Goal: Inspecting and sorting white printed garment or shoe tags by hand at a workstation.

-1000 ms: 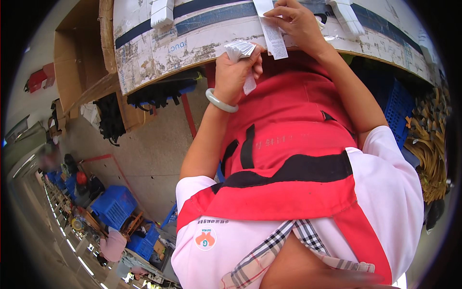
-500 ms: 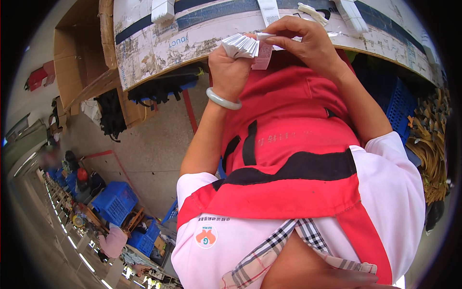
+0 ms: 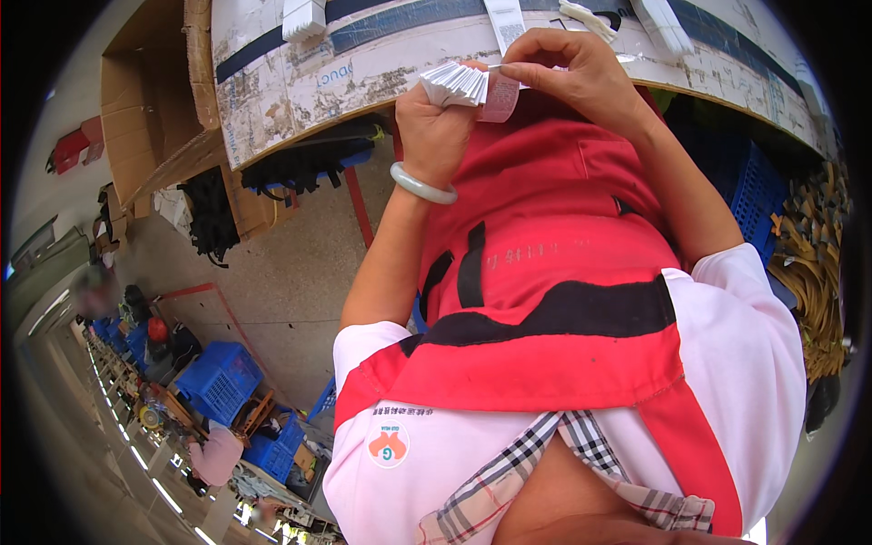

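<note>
My left hand (image 3: 434,132) is closed round a fanned bundle of white labels (image 3: 454,84), held at the table's front edge. From the bundle's right side a thin, see-through printed label (image 3: 500,98) hangs down over the red apron. My right hand (image 3: 581,80) pinches the edge of a label between thumb and forefinger, just right of the bundle. Its other fingers are curled. The fingertips of my left hand are partly hidden behind the labels.
A worn, taped cardboard-covered table (image 3: 372,82) lies ahead. On it are stacks of white labels (image 3: 303,18), a printed strip (image 3: 506,20) and a cream bundle (image 3: 586,18). An open cardboard box (image 3: 150,109) stands left. Blue crates (image 3: 749,200) sit below right.
The right fingers have shifted slightly and the pinched label now shows as a thin edge. The see-through label has curved to the right. The left hand has barely moved.
</note>
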### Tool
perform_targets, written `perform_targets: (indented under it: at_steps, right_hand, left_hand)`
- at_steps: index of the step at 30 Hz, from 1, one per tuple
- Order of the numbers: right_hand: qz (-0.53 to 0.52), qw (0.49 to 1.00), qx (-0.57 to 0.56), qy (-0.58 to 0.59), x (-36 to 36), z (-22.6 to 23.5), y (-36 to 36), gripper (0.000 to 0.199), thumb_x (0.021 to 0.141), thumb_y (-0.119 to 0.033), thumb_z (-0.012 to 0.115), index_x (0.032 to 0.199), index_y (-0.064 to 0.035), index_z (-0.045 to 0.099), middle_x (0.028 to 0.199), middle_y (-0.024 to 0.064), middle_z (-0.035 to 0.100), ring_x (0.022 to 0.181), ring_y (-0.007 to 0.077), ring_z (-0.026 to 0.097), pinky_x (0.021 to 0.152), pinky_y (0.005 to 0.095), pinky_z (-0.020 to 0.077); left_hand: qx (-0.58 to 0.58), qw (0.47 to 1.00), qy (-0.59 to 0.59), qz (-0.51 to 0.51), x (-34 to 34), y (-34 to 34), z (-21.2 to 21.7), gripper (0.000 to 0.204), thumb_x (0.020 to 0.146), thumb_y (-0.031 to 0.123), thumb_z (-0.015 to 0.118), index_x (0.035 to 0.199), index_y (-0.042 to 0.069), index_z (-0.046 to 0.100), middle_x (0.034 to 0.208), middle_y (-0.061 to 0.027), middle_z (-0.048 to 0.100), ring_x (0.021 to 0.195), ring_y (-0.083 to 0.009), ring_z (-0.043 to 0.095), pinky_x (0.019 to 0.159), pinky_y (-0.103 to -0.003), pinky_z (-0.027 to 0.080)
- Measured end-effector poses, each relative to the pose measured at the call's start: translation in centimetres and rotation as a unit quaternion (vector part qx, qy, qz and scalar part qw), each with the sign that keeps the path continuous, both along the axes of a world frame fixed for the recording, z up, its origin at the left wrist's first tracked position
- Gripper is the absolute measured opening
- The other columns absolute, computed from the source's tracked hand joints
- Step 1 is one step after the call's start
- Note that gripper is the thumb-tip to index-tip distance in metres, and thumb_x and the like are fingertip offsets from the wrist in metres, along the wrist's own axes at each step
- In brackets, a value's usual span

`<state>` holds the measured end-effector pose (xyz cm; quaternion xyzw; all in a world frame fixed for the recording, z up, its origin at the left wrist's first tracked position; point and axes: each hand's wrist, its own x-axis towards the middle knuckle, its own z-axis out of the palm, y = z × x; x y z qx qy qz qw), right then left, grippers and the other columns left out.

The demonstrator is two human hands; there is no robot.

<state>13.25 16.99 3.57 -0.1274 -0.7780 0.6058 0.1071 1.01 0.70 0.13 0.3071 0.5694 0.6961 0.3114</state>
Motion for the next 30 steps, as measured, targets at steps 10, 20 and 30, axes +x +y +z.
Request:
perform_targets:
  at_steps: [10, 20, 30]
  right_hand:
    - [-0.018, 0.995, -0.099, -0.010, -0.3, 0.4, -1.7, 0.011, 0.091, -0.012, 0.066, 0.094, -0.0022, 0.067, 0.075, -0.0002, 0.060, 0.066, 0.0042, 0.053, 0.062, 0.0189, 0.0446]
    - [-0.077, 0.981, 0.176, 0.006, -1.3, -1.8, 1.7, 0.023, 0.092, -0.020, 0.064, 0.109, -0.0055, 0.068, 0.096, 0.0029, 0.066, 0.086, 0.0097, 0.059, 0.077, 0.0243, 0.0484]
    - [-0.174, 0.949, 0.260, 0.020, -2.7, -2.8, 2.9, 0.011, 0.083, -0.012, 0.071, 0.092, -0.0055, 0.073, 0.084, 0.0094, 0.061, 0.072, 0.0204, 0.061, 0.062, 0.0307, 0.0478]
  left_hand:
    - [-0.023, 0.944, -0.298, -0.142, 0.4, 0.4, 1.4, 0.039, 0.092, 0.036, 0.063, 0.102, -0.001, 0.062, 0.084, -0.0084, 0.066, 0.065, -0.0123, 0.062, 0.054, -0.023, 0.050]
    - [-0.044, 0.938, -0.289, -0.185, -0.4, -0.4, 0.1, 0.026, 0.096, 0.019, 0.059, 0.111, -0.003, 0.059, 0.081, -0.0035, 0.057, 0.072, -0.0146, 0.060, 0.060, -0.024, 0.048]
    - [-0.137, 0.982, -0.118, -0.050, -0.7, 0.3, -0.5, 0.028, 0.086, 0.007, 0.071, 0.111, -0.002, 0.062, 0.092, -0.0046, 0.064, 0.073, -0.0091, 0.060, 0.062, -0.021, 0.049]
